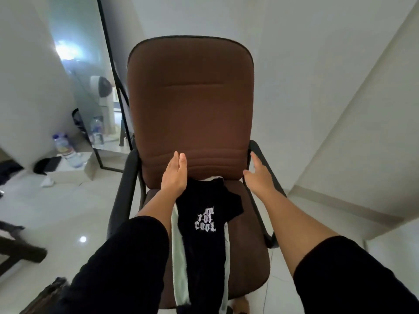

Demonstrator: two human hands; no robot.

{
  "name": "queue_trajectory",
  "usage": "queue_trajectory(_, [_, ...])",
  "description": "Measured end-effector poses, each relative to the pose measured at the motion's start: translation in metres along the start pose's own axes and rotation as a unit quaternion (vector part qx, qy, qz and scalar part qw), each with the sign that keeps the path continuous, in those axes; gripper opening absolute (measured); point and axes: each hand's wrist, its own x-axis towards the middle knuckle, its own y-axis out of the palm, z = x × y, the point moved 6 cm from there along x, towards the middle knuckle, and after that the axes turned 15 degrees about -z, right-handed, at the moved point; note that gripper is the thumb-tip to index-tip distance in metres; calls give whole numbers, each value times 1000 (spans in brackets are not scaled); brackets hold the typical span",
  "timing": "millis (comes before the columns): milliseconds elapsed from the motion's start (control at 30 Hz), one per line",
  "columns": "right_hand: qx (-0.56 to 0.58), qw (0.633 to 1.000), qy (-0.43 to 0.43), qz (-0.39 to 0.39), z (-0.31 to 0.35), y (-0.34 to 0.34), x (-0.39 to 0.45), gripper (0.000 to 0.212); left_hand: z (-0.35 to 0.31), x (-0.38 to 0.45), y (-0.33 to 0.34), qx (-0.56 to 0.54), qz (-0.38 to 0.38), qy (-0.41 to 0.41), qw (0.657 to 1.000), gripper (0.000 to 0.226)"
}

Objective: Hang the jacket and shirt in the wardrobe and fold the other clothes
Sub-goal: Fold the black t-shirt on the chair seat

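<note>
Black sleeves covered both of the person's forearms nearest the camera, pushed up to leave the wrists bare. Both hands reached out over a brown office chair point(190, 105), well apart from each other and holding nothing. Her or his left hand point(175, 175) lay flat with straight fingers close together, its heel over the top edge of a black T-shirt point(204, 214); whether the palm actually pressed the cloth or hovered just above it, I could not tell. Fingers of that hand pointed up toward the foot of the backrest. Off to the other side, the right hand point(258, 175) hung open, thumb spread, beside the chair's right armrest point(269, 177), clear of the clothes.

That T-shirt lay lengthwise down the middle of the seat, white lettering reading "TOO COOL" facing up, one short sleeve sticking out to the right. Under it sat a pale, whitish garment point(180, 257), showing as strips along both sides of the black cloth and at its top edge, both pieces trailing over the front lip of the seat.

Behind the chair to the left, a tall mirror point(90, 71) in a dark frame leaned against the wall. Near its foot stood a clear plastic bottle point(68, 150) on a low white step, with a dark object beside it. Glossy pale tiles covered the floor point(74, 211).
</note>
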Motion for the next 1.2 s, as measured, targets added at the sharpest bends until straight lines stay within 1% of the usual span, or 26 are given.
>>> queue_trajectory(67, [-24,999,-11,33,-8,26,22,63,19,15,18,30,-1,-28,999,61])
queue_trajectory(167, [-54,994,-21,94,-25,68,58,65,48,40,51,105,6,-65,992,62])
queue_trajectory(300, [-110,979,-42,164,-52,119,96,65,83,72,102,198,70,-70,975,64])
queue_trajectory(400, [-144,967,-38,205,-80,157,116,64,111,92,131,267,126,-74,953,63])
queue_trajectory(467, [-157,962,-36,219,-99,184,128,64,131,106,146,320,157,-74,931,62])
queue_trajectory(633, [-175,952,-48,247,-137,254,159,65,179,159,184,424,213,-18,880,61])
queue_trajectory(733, [-197,949,-53,240,-160,286,177,64,206,189,208,442,221,2,869,58])
queue_trajectory(900, [-220,949,-63,218,-189,319,193,64,242,207,237,435,187,5,881,59])
queue_trajectory(1033, [-236,953,-86,169,-196,322,195,59,252,213,245,457,132,27,879,54])
queue_trajectory(1133, [-230,959,-65,151,-198,318,193,50,253,213,247,471,142,36,870,51])
queue_trajectory(1200, [-241,959,-47,141,-197,314,190,42,253,211,243,463,148,32,873,47])
